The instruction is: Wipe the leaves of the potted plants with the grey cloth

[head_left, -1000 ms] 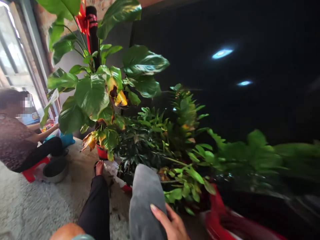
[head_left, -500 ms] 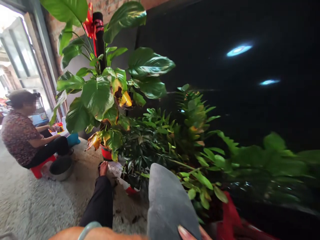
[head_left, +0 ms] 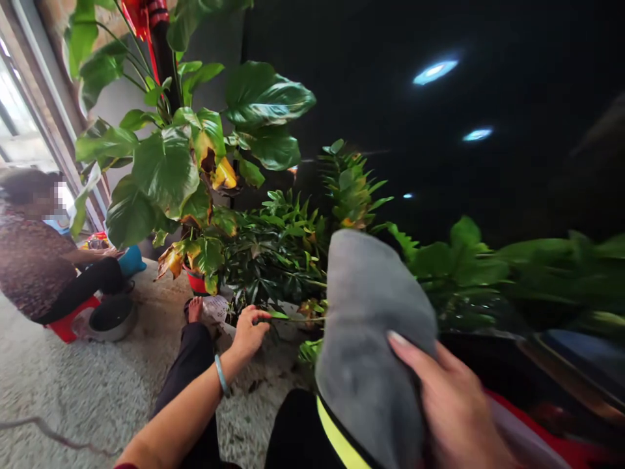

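Observation:
My right hand (head_left: pixel 446 384) grips a grey cloth (head_left: pixel 374 326), thumb on its near face and fingers behind. The cloth stands up in a rounded fold, with a black edge and a yellow-green strip low down. My left hand (head_left: pixel 250 333), a pale bangle (head_left: pixel 221 376) on its wrist, reaches out among the low plants. Its fingertips are closed on the end of a green leaf (head_left: pixel 278 315) on a thin stem; the exact contact is small in view. The cloth hides part of the foliage behind it.
A tall leafy plant (head_left: pixel 166 169) with some browned leaves grows from a red pot (head_left: pixel 196 281). Dark bushy plants (head_left: pixel 273 247) stand beside it before a glossy black panel (head_left: pixel 366 58). At left, a seated person (head_left: pixel 39 260) is near a grey basin (head_left: pixel 114 319).
My left hand has stretched forward from the bottom edge to the leaf. The cloth has moved right and up in view, showing more of my right hand. The view has swung right.

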`<action>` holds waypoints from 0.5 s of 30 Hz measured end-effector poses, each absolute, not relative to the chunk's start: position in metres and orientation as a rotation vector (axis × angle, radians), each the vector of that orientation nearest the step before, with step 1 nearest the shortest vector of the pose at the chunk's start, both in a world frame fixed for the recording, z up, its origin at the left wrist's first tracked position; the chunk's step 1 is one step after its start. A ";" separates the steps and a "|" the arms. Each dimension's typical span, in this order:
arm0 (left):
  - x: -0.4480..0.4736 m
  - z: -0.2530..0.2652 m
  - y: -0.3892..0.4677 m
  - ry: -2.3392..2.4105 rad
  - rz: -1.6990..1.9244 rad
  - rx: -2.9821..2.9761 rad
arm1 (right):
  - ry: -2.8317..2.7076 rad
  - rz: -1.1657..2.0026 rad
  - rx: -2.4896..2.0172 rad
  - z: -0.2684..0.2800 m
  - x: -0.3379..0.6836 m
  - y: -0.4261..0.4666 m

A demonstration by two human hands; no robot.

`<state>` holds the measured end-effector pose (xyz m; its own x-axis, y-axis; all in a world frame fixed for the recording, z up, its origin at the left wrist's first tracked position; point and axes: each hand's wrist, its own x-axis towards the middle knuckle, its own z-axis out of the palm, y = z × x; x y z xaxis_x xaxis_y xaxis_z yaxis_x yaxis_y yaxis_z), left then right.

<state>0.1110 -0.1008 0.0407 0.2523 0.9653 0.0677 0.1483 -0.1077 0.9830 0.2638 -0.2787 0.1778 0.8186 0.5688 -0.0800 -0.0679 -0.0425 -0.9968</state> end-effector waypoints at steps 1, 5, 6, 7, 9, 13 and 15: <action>0.113 0.034 -0.096 1.148 1.044 1.474 | -0.450 0.572 -1.448 0.179 0.257 -0.258; 0.107 0.025 -0.074 1.244 1.078 1.318 | -0.490 0.863 -1.382 0.141 0.217 -0.211; 0.104 0.026 -0.068 1.227 1.057 1.271 | -0.525 0.929 -1.389 0.128 0.206 -0.213; 0.101 0.027 -0.063 1.192 1.036 1.226 | -0.580 0.975 -1.395 0.118 0.197 -0.219; 0.095 0.029 -0.055 1.082 0.990 1.146 | -0.678 0.975 -1.396 0.114 0.186 -0.236; 0.093 0.033 -0.056 0.896 0.939 1.042 | -0.747 0.709 -1.391 0.154 0.204 -0.242; 0.094 0.034 -0.062 0.876 0.938 1.017 | -0.710 0.555 -1.382 0.171 0.218 -0.218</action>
<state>0.0945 -0.0621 0.0343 0.3444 0.9261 -0.1542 -0.2174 0.2385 0.9465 0.2175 -0.2179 0.1709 0.6779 0.7245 0.1247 0.0533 0.1207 -0.9913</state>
